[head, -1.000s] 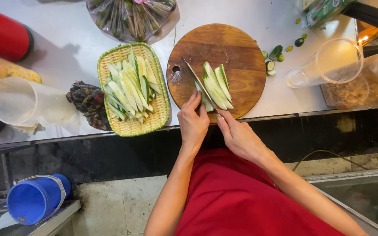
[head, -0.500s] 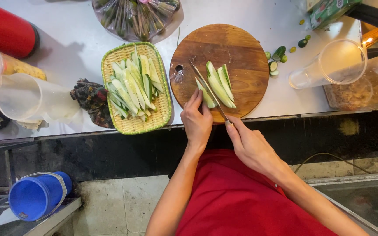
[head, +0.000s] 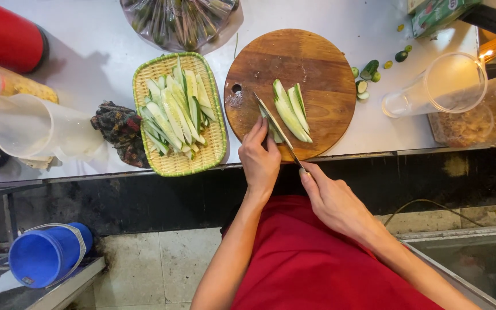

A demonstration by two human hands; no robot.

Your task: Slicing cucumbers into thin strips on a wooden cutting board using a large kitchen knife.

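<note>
Cucumber slices [head: 291,112] on board [head: 322,63] (basket [head: 213,155] left)

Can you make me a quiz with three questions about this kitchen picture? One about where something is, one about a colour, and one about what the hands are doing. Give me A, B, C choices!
1. Where do the finished cucumber strips lie?
A. in the blue bucket
B. in the woven tray
C. on the floor

2. What colour is the bucket down by the floor?
A. blue
B. yellow
C. white

3. What is the right hand doing?
A. resting open on the counter
B. lifting the clear cup
C. gripping the knife

Answers:
1 B: the strips fill the woven tray beside the round cutting board.
2 A: the bucket is plainly blue.
3 C: the right hand grips the knife, whose blade lies across the board, while the left hand steadies a cucumber piece.
</note>
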